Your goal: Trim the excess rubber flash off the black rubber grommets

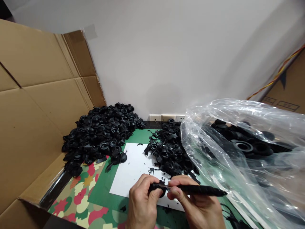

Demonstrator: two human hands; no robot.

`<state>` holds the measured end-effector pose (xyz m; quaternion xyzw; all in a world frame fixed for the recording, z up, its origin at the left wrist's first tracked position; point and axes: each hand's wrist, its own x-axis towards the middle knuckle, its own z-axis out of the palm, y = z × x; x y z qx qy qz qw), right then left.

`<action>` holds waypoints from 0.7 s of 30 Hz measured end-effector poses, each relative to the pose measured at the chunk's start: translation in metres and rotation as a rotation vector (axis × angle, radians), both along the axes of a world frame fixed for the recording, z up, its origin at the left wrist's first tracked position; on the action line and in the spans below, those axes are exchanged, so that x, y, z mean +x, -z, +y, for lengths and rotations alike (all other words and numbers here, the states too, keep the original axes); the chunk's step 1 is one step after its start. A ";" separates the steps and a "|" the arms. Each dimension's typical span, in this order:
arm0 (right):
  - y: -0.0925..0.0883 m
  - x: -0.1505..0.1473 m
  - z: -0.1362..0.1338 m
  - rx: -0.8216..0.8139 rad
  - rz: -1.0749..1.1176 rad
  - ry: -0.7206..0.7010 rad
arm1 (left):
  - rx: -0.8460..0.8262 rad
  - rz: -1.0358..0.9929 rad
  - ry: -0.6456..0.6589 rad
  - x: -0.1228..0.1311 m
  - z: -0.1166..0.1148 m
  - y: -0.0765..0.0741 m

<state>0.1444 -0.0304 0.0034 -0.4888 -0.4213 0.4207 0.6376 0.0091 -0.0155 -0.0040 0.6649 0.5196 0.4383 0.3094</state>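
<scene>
My left hand (144, 198) is closed around a small round black rubber part (162, 190), holding it over the front of the white paper. In my right hand (199, 198) is a craft knife (202, 190), its black-wrapped handle pointing right and its thin metal tip at the rubber part. My fingers partly hide the part and the tip. Just beyond my hands lies a heap of black rubber scraps (170, 152), with small shreds scattered on the white paper (133, 168). At the back left is a large pile of ribbed black rubber parts (102, 130).
A cardboard box (43, 73) stands along the left. On the right, a clear plastic bag (238, 178) holds more black rubber parts (252, 147). A green mat (102, 190) lies under the paper, over a patterned cover (81, 197). Wall sockets (155, 118) sit behind.
</scene>
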 end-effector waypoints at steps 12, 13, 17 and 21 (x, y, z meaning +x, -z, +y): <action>-0.002 0.007 0.002 -0.223 0.290 -0.050 | -0.328 -0.303 -0.061 -0.004 0.008 -0.006; 0.000 0.007 0.002 -0.209 0.246 -0.029 | -0.332 -0.317 -0.061 -0.004 0.008 -0.006; 0.005 0.002 0.001 -0.178 0.217 -0.032 | -0.329 -0.342 -0.047 -0.003 0.006 -0.007; 0.005 0.002 0.000 -0.157 0.190 -0.006 | -0.304 -0.361 -0.041 -0.002 0.007 -0.010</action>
